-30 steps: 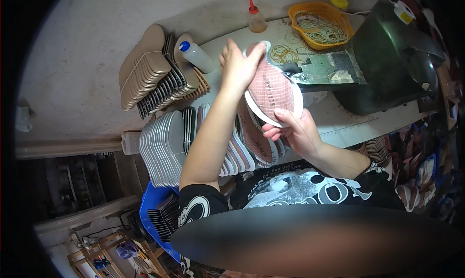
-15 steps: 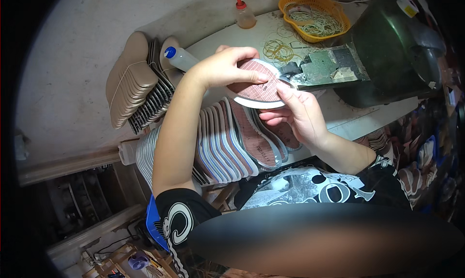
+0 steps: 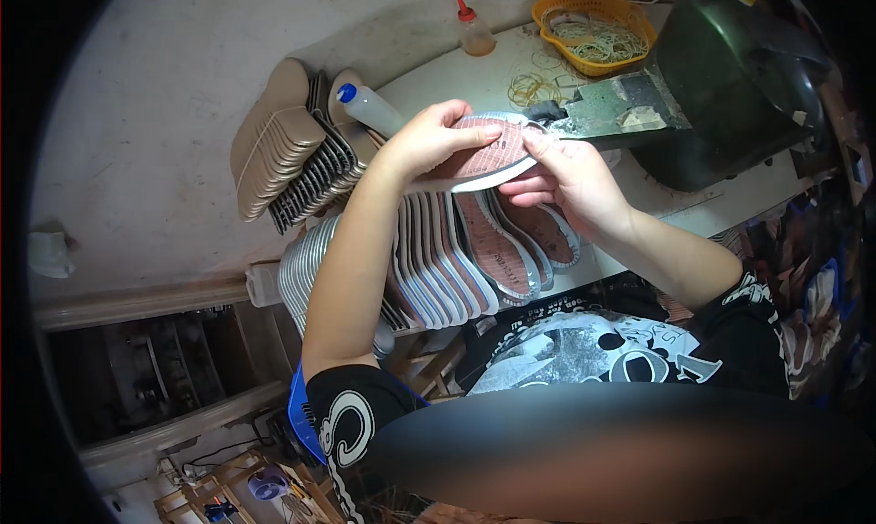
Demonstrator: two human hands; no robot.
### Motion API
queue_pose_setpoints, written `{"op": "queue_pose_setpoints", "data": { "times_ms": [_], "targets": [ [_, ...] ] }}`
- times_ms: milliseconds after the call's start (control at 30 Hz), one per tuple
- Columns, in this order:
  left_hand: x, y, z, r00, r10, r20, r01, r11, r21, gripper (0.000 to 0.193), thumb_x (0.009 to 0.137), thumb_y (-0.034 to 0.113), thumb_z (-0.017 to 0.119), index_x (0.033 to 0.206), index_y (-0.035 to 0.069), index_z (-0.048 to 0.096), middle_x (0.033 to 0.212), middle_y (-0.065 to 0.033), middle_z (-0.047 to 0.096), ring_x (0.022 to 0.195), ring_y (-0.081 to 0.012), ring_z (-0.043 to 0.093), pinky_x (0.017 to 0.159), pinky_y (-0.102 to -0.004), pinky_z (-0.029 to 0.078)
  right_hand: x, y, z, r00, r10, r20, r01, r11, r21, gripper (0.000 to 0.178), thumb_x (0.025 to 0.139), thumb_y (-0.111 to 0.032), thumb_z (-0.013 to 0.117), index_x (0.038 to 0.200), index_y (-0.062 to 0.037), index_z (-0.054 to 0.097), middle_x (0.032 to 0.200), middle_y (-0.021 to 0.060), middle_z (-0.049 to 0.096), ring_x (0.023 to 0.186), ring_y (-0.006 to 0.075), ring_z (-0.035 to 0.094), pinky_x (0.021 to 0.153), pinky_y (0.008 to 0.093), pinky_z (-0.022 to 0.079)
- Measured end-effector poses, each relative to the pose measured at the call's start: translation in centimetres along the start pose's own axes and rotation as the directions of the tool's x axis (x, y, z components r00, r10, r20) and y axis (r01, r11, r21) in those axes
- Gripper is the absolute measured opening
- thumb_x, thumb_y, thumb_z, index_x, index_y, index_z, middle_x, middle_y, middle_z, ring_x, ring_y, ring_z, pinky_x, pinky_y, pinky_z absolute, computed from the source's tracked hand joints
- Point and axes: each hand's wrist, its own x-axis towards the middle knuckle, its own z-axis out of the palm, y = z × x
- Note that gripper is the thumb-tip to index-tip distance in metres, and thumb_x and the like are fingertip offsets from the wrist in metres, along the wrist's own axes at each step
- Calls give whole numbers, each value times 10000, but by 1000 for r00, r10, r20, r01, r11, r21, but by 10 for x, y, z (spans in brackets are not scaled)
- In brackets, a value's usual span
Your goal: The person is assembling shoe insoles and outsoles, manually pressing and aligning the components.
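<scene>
Both hands grip one shoe insole point(image 3: 476, 157), pinkish-brown with a grid pattern on its upper face and a white rim. My left hand point(image 3: 431, 142) clasps its left side, thumb pressed on top and the other fingers mostly out of sight beneath. On the right side, my right hand point(image 3: 577, 175) pinches the edge between thumb and fingers. The insole's far right edge sits close against the black working head point(image 3: 547, 111) of a green machine point(image 3: 630, 109); whether they touch is hard to see. Below the hands, a row of similar insoles point(image 3: 436, 273) lies fanned along the table.
Beige insoles point(image 3: 278, 150) bundled with a band lean by the wall. Beside them is a white bottle with a blue cap point(image 3: 374, 109). Farther back stand a red-tipped squeeze bottle point(image 3: 474, 36), loose rubber bands point(image 3: 534, 90) and a yellow basket point(image 3: 598, 63) of bands.
The whole view has shifted, so the background sits farther right. The insole has turned slightly between my hands, its edge still beside the machine head. Both hands keep their grip.
</scene>
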Motion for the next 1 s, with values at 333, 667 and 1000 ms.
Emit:
{"op": "queue_pose_setpoints", "data": {
  "times_ms": [333,667,1000],
  "targets": [
    [-25,8,26,940,-259,-223,250,966,-68,437,784,424,735,851,3,639,765,-62,652,645,-124,601,598,-242,468,0,-1,-8,1000,13,7,-12,995,-102,310,924,-299,585,1014,-4,618,874,86,674,728,119,671,628,222,556],
    [-36,15,55,941,-319,-114,295,936,-192,654,806,593,613,855,-57,664,670,-152,656,517,-215,652,481,-294,525,-28,1,-20,990,99,95,-54,919,-391,308,839,-294,689,992,-27,667,841,17,656,652,60,586,554,183,449],
    [-36,5,60,951,-176,-255,108,959,-261,408,763,403,765,645,39,621,440,27,402,361,-78,299,386,-242,203,-15,4,-37,998,31,49,-18,971,-237,276,841,-245,692,915,20,683,797,63,668,619,71,579,527,197,432]
  ]
}}
